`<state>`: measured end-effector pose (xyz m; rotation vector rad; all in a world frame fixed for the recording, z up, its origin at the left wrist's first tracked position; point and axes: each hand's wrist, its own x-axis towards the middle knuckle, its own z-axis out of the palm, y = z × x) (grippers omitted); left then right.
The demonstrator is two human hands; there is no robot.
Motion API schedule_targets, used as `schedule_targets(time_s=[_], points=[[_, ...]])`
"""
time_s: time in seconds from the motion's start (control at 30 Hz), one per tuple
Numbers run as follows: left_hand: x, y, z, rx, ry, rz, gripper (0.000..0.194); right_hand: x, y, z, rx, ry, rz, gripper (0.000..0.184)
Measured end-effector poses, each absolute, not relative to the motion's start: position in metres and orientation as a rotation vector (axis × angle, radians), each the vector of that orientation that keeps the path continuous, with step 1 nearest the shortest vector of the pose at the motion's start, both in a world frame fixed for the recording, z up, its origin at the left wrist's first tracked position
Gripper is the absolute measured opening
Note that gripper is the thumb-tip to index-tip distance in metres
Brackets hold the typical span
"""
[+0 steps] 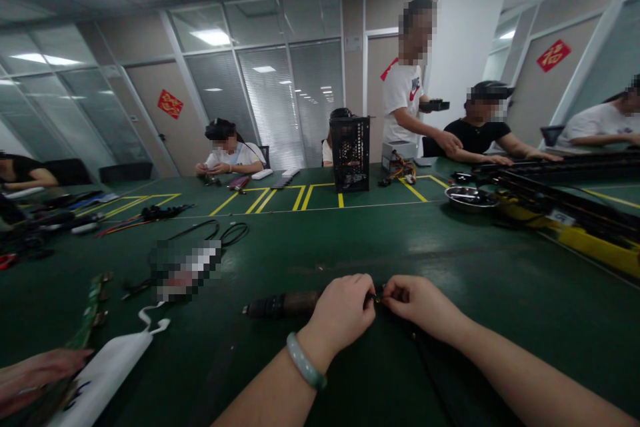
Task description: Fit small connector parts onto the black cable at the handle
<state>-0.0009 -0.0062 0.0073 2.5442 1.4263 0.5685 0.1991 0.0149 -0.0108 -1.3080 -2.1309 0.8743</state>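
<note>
A small dark piece is low in the middle of the frame, pinched between the fingers of the left hand. The right hand has its fingertips bunched just beside it, but I can't tell if they hold anything. This looks like fiddly work on the little piece; the next move seems to need steady fingers.

A dark cylindrical tool lies tip leftward.

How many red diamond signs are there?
2 clearly: one sign on the left beige door, one sign far right; a red patch behind the standing person may be another.
</note>
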Motion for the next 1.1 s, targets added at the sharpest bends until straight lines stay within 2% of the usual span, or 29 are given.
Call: schedule_targets(time_s=[0.33, 0.73, 1.1], points=[[-0.0012, -0.0051, 0.0057, 2.523, 1.429, 0.611, 0.004, 0.1962, 0.013, -0.008, -1.336, -2.193, 0.784, 0.009], [-0.0001, -0.0062, 0.0099, 2.589, 1.402, 0.549, 0.008, 0.1972, 0.0151, -0.0115, -1.29, -2.16, 0.826, 0.008], [-0.0015, -0.0036, 0.0041, 2.55, 1.406, 0.644, 0.006, 0.1972, 0.0129, -0.0122, -1.295, -2.191, 0.774, 0.007]])
